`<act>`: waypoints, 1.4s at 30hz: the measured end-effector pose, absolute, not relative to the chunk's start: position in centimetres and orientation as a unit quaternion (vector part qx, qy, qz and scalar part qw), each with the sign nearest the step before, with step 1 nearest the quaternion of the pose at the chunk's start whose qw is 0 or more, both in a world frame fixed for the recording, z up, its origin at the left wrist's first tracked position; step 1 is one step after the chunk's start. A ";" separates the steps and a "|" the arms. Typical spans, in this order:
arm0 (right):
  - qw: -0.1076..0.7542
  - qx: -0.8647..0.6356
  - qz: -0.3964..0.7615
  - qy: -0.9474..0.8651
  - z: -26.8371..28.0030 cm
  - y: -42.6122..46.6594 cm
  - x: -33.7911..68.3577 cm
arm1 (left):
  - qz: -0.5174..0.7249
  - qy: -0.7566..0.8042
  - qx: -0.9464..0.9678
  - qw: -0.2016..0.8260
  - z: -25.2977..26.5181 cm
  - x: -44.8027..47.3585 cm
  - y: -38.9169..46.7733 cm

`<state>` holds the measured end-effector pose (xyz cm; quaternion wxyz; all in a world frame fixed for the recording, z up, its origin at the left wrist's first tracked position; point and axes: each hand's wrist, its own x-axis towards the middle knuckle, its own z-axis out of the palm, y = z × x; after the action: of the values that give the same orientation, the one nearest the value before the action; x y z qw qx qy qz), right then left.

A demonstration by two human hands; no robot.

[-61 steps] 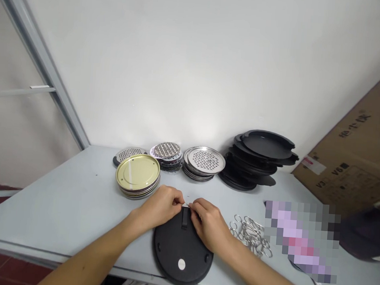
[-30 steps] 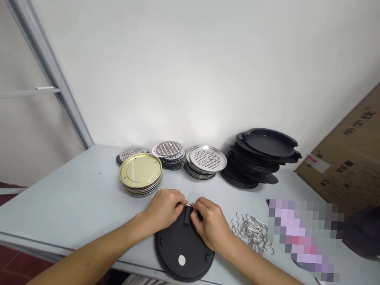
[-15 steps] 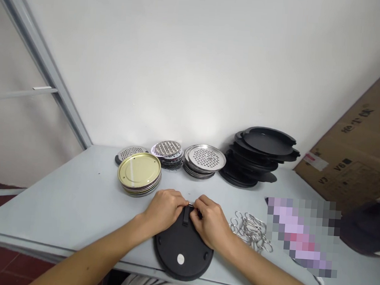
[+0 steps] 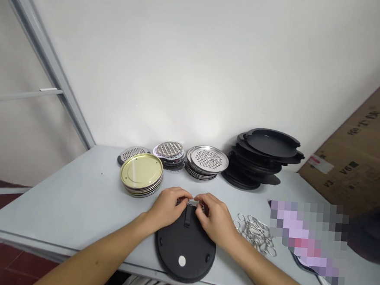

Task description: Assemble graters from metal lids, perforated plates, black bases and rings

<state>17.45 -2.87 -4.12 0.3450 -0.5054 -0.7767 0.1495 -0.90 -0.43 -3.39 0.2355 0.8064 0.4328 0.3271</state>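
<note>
Plain white wall (image 4: 182, 64) behind; pale grey table (image 4: 74, 208) below, with a large carton (image 4: 354, 162) on the right side. One black disc (image 4: 185, 246) lies at the near edge of the table, directly before me, its white sticker (image 4: 182, 261) facing up. At its far edge, a small metal piece (image 4: 191, 204) sits at the head of a narrow black tab (image 4: 188, 217).

Condition of hands: my left hand (image 4: 168, 207) and my right hand (image 4: 216, 217) are curled over that far edge from either side, fingertips almost meeting at the metal piece. Whether either has a firm pinch on it I cannot tell; my own fingers cover the contact.

Just beside my right forearm lies a pile of wire loops (image 4: 255, 235). Farther back stand gold-coloured lids (image 4: 142, 171), perforated metal discs (image 4: 207, 160) and black trays (image 4: 271, 144).

Assessment of method: both sides of the metal should be worked evenly, so it does not skew against the tab. Pressure is best kept small and local, since the disc could slide or tip near the edge.
</note>
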 end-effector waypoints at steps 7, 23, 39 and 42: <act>0.427 -0.516 0.328 -0.666 -3.8 -1.8 18.0 | 0.314 0.416 0.807 0.280 -2.9 -0.6 -0.6; 0.516 -0.481 0.434 -0.560 -2.6 -2.2 17.4 | 0.321 0.398 0.812 0.283 -1.5 0.7 -1.4; 0.530 -0.420 0.449 -0.584 -1.6 -2.3 17.7 | 0.308 0.411 0.850 0.120 -0.3 1.1 -1.5; 0.530 -0.410 0.487 -0.560 -1.6 -2.2 17.8 | 0.314 0.407 0.846 0.139 -0.1 1.2 -1.6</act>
<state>17.78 -2.18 -1.60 0.5303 -0.4103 -0.5596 0.4871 1.16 -1.62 -0.07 0.1395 0.8464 0.4070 0.3139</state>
